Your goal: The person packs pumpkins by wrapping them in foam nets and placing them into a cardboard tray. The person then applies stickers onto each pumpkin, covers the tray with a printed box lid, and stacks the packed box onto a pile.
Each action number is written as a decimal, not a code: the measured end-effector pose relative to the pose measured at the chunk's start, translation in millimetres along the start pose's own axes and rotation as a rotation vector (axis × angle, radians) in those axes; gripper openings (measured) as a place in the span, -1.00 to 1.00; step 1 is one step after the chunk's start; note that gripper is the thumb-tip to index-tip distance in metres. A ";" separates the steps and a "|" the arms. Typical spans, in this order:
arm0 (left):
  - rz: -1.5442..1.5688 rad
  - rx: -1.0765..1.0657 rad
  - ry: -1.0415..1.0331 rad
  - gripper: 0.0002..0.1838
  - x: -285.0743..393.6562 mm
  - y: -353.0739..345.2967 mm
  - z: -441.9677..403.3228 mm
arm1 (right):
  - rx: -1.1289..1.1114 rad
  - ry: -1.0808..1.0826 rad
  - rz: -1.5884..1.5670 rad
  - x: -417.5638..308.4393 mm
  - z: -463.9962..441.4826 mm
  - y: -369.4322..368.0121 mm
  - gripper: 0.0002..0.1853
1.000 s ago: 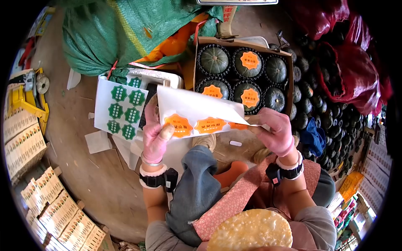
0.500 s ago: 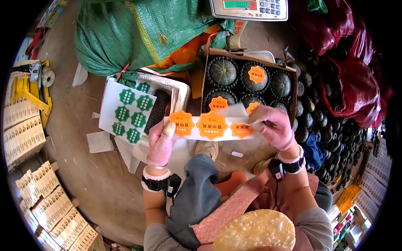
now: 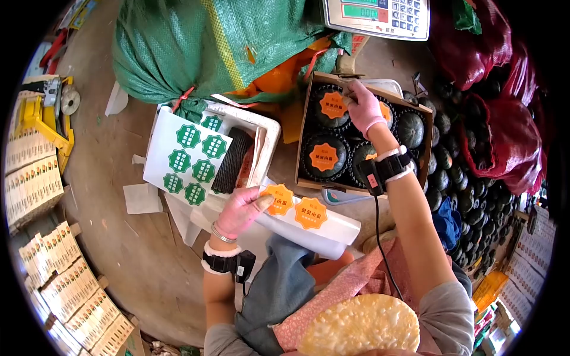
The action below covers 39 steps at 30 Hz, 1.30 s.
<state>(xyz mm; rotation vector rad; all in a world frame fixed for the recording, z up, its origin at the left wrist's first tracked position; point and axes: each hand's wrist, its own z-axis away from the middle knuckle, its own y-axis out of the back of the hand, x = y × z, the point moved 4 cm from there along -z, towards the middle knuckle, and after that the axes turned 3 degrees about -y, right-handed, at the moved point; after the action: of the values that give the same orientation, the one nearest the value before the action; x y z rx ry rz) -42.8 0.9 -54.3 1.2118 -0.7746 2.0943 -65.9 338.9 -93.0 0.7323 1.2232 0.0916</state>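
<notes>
My left hand pinches the end of a white backing strip that carries orange stickers. The strip slants down to the right above my lap. My right hand is over the open cardboard box, its fingers closed at the edge of an orange sticker on the top-left pumpkin. Dark green pumpkins in black netting fill the box. Another orange sticker is on the lower-left pumpkin; two more show partly beside and below my right hand.
A sheet of green stickers leans on a white foam box holding black netting. Behind are a green woven sack and a scale. Loose pumpkins and red mesh sacks lie right; stacked cartons stand left.
My right hand has left the strip and moved up to the box. An orange sticker now shows on the top-left pumpkin, which was bare. My left hand and the strip are lower.
</notes>
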 end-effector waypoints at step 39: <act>-0.217 0.005 -0.103 -0.77 3.3 -47.9 -22.2 | 0.040 -0.427 -0.015 107.1 156.1 154.4 -0.39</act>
<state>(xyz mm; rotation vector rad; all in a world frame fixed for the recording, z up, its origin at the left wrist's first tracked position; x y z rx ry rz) -21.2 49.1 -51.5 1.3518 -0.6516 1.8718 158.6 433.2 -72.4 0.7328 0.8240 -0.0985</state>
